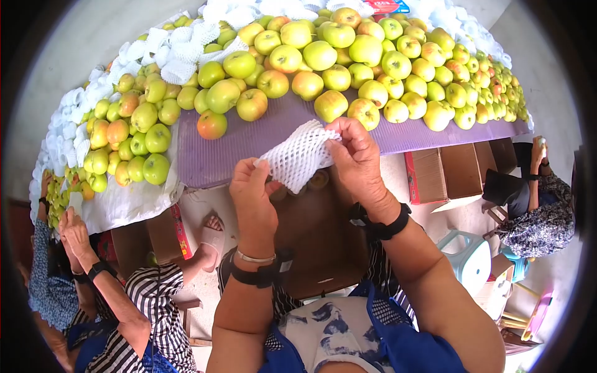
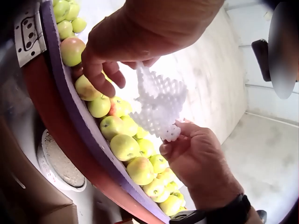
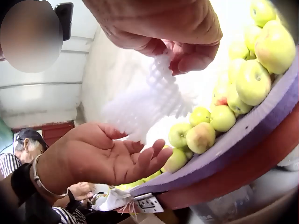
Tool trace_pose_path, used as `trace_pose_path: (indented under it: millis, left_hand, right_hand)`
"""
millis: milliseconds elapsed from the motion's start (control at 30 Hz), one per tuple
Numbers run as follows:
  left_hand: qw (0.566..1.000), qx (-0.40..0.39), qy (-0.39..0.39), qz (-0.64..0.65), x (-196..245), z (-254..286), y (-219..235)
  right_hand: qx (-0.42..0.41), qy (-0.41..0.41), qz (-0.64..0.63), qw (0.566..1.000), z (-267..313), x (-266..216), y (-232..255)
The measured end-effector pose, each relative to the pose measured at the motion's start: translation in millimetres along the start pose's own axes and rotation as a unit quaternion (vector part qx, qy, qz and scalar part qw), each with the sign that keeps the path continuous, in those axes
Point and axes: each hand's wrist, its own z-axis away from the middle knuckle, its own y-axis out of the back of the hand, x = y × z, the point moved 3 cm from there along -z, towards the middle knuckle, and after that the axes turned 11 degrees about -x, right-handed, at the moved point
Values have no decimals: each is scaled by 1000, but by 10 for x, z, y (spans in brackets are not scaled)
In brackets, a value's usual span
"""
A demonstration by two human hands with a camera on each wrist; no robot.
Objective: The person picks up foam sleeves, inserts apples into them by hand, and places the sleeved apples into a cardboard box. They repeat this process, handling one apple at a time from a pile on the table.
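A white foam net sleeve [image 1: 298,155] is stretched between my two hands in front of the table edge. My left hand [image 1: 254,198] pinches its left end between thumb and fingers. At the upper right end, my right hand [image 1: 360,160] pinches the mesh with thumb and fingertips. The left wrist view shows the white mesh [image 2: 161,100] spread out, with no apple in it. Green and yellow apples [image 1: 320,56], some blushed red, lie heaped on the purple table cover [image 1: 261,133] just beyond the hands.
An open cardboard box [image 1: 317,248] stands below my hands, and another box [image 1: 429,177] is under the table at right. More white foam nets [image 1: 180,53] lie along the back. People work at left [image 1: 78,236] and right [image 1: 541,211]. A pale plastic stool [image 1: 469,258] stands at right.
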Motion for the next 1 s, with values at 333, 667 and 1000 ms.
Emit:
trace_pose_path:
  millis: [333, 667, 1000]
  left_hand:
    - [996, 43, -59, -43, 185, -12, 125]
    - [989, -11, 14, 144, 165, 51, -134]
    - [1000, 16, 10, 17, 201, -3, 178]
  right_hand:
    - [-45, 117, 328, 936, 17, -387, -110]
    - [16, -59, -43, 997, 89, 149, -165]
    - [-84, 171, 380, 905, 86, -523, -320]
